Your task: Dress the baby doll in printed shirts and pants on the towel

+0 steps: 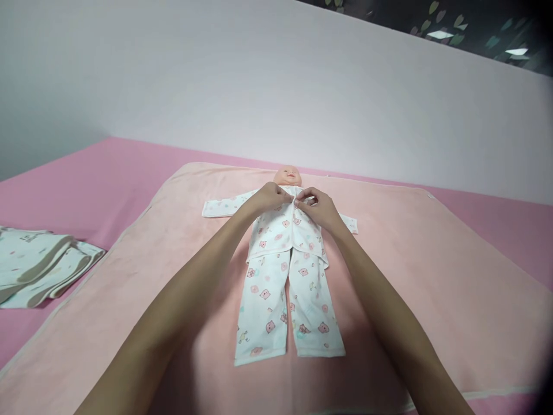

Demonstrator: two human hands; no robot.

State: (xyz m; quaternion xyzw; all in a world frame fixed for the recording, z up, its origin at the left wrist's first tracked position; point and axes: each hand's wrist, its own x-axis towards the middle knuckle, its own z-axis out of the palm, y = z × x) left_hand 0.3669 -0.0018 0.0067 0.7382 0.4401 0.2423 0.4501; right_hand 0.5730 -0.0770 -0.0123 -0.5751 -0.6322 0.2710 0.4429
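A baby doll point(288, 175) lies on its back, its head toward the wall. It is dressed in a white long-sleeved shirt point(276, 230) and white trousers point(263, 305), both printed with small pink animal faces. My left hand point(273, 197) and my right hand point(317, 207) meet at the upper chest, fingers pinched on the shirt's front edges just below the doll's chin. Below them the front edges lie together down to the hem. The fingers hide any fastener there. Both sleeves stretch out to the sides, partly behind my hands.
Under the doll spreads a pale pink blanket point(173, 276) on a brighter pink padded surface point(95, 173). Folded white cloth with brown trim point(43, 265) lies at the left edge. A white wall point(259, 86) rises behind, with a dark, leaf-decorated panel point(401, 23) above it.
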